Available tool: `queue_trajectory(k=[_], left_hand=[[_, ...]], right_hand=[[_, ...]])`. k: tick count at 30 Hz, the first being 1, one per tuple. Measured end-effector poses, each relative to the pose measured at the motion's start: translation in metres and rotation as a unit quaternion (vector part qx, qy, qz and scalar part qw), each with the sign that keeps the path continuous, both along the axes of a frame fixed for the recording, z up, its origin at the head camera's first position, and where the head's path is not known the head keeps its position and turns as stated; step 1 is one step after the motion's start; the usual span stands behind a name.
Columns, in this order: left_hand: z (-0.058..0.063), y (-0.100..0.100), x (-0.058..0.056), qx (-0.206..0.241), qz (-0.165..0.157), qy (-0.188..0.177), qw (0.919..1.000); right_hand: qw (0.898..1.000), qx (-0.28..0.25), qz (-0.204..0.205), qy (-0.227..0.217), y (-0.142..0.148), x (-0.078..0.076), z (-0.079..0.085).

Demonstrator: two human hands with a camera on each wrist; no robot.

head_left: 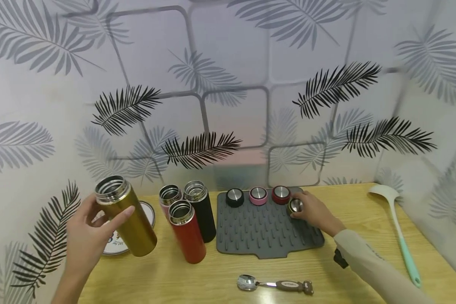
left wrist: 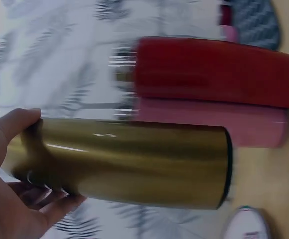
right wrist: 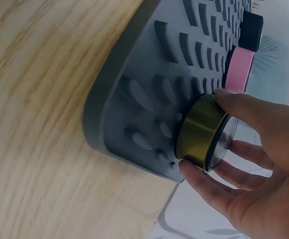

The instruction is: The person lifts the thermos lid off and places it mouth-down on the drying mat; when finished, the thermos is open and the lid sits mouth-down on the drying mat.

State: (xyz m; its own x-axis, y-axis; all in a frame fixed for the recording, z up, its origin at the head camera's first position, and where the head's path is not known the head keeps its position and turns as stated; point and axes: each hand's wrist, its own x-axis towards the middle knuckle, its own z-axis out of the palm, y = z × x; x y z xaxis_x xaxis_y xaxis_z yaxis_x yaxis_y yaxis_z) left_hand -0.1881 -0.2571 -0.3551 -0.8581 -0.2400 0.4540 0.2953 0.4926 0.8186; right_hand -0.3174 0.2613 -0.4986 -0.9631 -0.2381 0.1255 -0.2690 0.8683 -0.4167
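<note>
My left hand (head_left: 89,230) grips an uncapped gold thermos bottle (head_left: 133,223) round its upper part and holds it tilted, base off the table. Its open steel mouth faces up in the head view. On the grey drying mat (head_left: 251,228), my right hand (head_left: 315,213) pinches a gold bottle lid (right wrist: 200,132) between thumb and fingers at the mat's corner. A black lid (head_left: 234,197), a pink lid (head_left: 258,196) and a red lid (head_left: 280,194) sit in a row along the mat's back edge.
Uncapped red (head_left: 189,236), black (head_left: 204,213) and pink (head_left: 167,207) bottles stand between the gold bottle and the mat. Behind the gold bottle lies a white plate (head_left: 150,213). A spoon (head_left: 289,286) lies in front; a green-handled ladle (head_left: 397,219) lies far right.
</note>
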Motion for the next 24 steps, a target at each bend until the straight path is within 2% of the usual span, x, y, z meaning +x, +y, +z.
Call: queue_trajectory(k=[2, 5, 10, 13, 17, 24], left_hand=[[-0.02, 0.003, -0.011, -0.011, -0.018, -0.013, 0.9997], [-0.046, 0.01, -0.02, -0.009, -0.046, -0.036, 0.9983], [-0.071, 0.019, -0.022, 0.019, -0.06, -0.059, 0.9963], [-0.08, 0.022, -0.021, 0.031, -0.067, -0.073, 0.9947], [-0.088, 0.025, -0.02, 0.024, -0.071, -0.082, 0.9938], [-0.09, 0.028, -0.021, 0.021, -0.086, -0.103, 0.9908]], right_hand=[[1.0, 0.0, -0.002, -0.002, 0.001, 0.0, 0.0], [1.0, 0.003, -0.004, -0.008, 0.001, -0.001, -0.001], [1.0, -0.001, -0.003, -0.009, 0.001, -0.001, -0.004], [1.0, -0.01, -0.007, -0.004, 0.001, 0.0, -0.005], [1.0, -0.019, -0.013, 0.005, 0.001, 0.002, -0.006], [0.999, -0.042, -0.001, -0.004, 0.007, 0.005, -0.005]])
